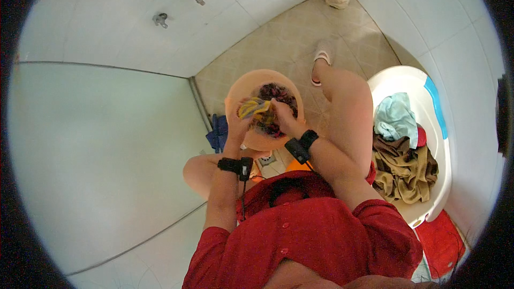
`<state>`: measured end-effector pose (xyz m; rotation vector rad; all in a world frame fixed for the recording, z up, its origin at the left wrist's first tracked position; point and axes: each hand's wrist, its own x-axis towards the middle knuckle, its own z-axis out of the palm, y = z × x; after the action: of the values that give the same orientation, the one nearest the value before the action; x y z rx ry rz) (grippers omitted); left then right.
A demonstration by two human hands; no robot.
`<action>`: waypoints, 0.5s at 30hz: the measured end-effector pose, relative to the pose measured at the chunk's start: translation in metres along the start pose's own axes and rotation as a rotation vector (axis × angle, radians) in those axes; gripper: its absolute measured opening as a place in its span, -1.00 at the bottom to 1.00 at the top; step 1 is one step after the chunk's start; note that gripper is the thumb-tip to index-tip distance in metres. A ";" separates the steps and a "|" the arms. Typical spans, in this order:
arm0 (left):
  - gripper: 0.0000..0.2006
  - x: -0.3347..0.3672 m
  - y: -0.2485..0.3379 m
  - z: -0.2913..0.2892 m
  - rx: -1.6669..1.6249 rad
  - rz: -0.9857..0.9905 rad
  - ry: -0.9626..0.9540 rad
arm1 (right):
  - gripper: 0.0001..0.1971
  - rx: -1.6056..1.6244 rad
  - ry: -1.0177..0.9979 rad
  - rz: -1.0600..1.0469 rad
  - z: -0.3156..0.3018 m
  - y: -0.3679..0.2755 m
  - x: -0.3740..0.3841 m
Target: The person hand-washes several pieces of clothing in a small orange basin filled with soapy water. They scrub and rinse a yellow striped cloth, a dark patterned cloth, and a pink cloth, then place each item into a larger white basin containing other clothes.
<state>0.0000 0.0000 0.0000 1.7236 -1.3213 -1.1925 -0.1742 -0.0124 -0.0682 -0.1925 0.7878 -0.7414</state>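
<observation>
Between my legs stands a round peach basin with wet, dark red-and-black patterned cloth in it. Over the basin, a yellow-and-grey striped cloth is bunched between my two hands. My left hand is closed round its left part. At its right end my right hand grips it, thumb uppermost. The fingers' undersides are hidden from above. A black band with a small device is strapped round each wrist.
On the right, a large white tub holds a light blue cloth and brown garments. A white bucket with a red object on top stands in the far corner. Blue cloth lies left of the basin, by a glass panel.
</observation>
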 end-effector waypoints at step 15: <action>-0.67 0.006 -0.038 0.045 0.380 0.163 0.203 | -0.73 0.237 0.117 0.030 -0.001 0.059 0.045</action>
<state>-0.0271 0.0060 -0.0524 1.8942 -1.5992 -0.6852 -0.1224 0.0015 -0.1196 0.0771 0.8044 -0.8158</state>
